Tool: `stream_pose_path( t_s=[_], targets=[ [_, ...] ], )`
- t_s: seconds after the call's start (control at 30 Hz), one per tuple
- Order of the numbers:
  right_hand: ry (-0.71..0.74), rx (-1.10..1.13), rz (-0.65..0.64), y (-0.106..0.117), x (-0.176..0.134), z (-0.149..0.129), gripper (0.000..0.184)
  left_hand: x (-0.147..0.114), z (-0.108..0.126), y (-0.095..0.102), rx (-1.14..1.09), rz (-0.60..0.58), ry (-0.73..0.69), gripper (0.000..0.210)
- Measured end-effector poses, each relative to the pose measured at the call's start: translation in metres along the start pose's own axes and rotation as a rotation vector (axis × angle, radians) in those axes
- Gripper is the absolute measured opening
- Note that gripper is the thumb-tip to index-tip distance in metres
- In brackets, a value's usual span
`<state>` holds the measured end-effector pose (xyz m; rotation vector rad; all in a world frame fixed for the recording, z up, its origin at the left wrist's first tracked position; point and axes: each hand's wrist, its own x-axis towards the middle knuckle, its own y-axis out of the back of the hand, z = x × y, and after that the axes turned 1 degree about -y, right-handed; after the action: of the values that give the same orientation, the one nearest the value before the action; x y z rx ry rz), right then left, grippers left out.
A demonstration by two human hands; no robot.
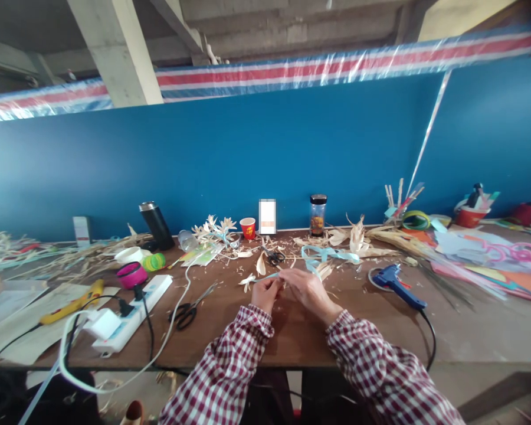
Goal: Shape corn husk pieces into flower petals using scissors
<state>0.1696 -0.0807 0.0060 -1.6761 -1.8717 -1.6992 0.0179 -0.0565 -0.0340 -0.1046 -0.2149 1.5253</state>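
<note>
My left hand (267, 294) is closed in a pinch over the table's middle. From its fingers a thin light-blue stem points left, ending in a small pale flower (248, 281) that looks made of dried husk. My right hand (308, 291) meets it from the right, fingers pressed together and bent over the left fingertips. What lies between its fingers is hidden. Just beyond my hands are black-handled scissors (274, 255) among husk scraps and a crumpled light-blue ribbon (327, 255). A second pair of scissors (186, 314) rests left of my left hand.
A white power strip (133, 319) with cables and a yellow tool (73, 302) lie left. A blue glue gun (398, 285) lies right, its cord over the table edge. Behind stand a black flask (157, 225), red paper cup (248, 228) and glass jar (317, 215). Coloured sheets (482, 260) lie far right.
</note>
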Motion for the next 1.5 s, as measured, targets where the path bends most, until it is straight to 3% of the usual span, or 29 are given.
stream_pose_path(
  t_s=[0.3, 0.53, 0.93, 1.3, 1.5],
  targets=[
    [-0.100, 0.040, 0.115, -0.003, 0.001, 0.010, 0.019, -0.005, 0.010, -0.004, -0.086, -0.030, 0.094, 0.033],
    [-0.105, 0.008, 0.169, -0.002, 0.002, 0.007, 0.018, -0.011, 0.026, -0.006, -0.164, -0.135, 0.214, 0.042],
    [-0.050, 0.053, 0.190, 0.000, 0.003, 0.004, 0.019, -0.013, 0.024, -0.002, -0.200, -0.332, 0.301, 0.042],
    [-0.019, 0.129, 0.094, 0.005, 0.003, 0.006, 0.015, -0.010, 0.026, 0.001, -0.224, -0.189, 0.294, 0.039],
    [-0.041, 0.168, 0.109, 0.008, 0.003, 0.004, 0.013, -0.009, 0.028, 0.004, -0.286, -0.175, 0.311, 0.023]
  ],
)
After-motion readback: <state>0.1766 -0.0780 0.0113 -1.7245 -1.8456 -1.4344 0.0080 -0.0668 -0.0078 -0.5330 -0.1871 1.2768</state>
